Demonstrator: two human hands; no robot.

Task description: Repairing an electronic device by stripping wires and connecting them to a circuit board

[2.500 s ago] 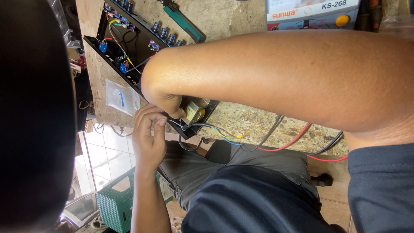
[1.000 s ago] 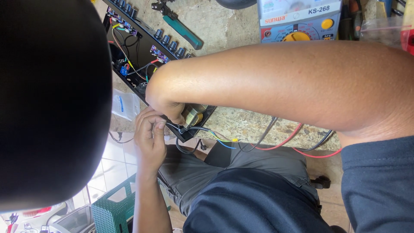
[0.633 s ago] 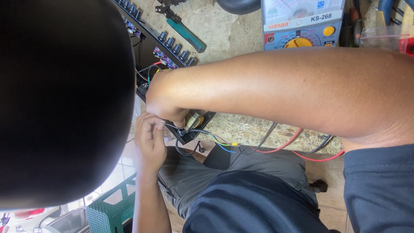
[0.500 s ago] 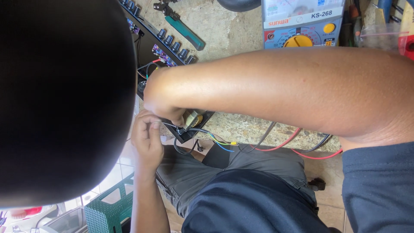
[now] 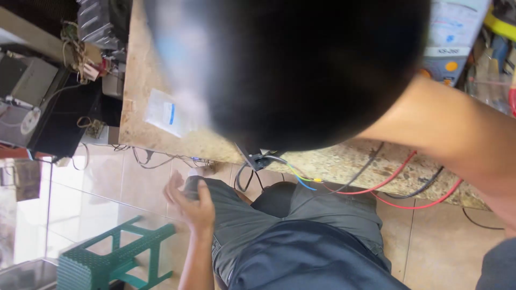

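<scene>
Head view: the left hand point(image 5: 191, 201) has dropped from the wiring point(image 5: 279, 164) at the worktop point(image 5: 161, 139) edge to the knee, fingers loosely spread and empty, while the right hand's fingers are hidden, so I cannot tell their state.

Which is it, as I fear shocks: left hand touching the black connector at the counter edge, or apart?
Apart. Head view: left hand low by the knee, plain gap to the black connector.

place: electronics repair workshop
evidence: multimeter point(image 5: 450, 51) far right, test leads point(image 5: 398, 185) on stone bench point(image 5: 161, 80), opened black equipment point(image 5: 54, 115) left
</scene>
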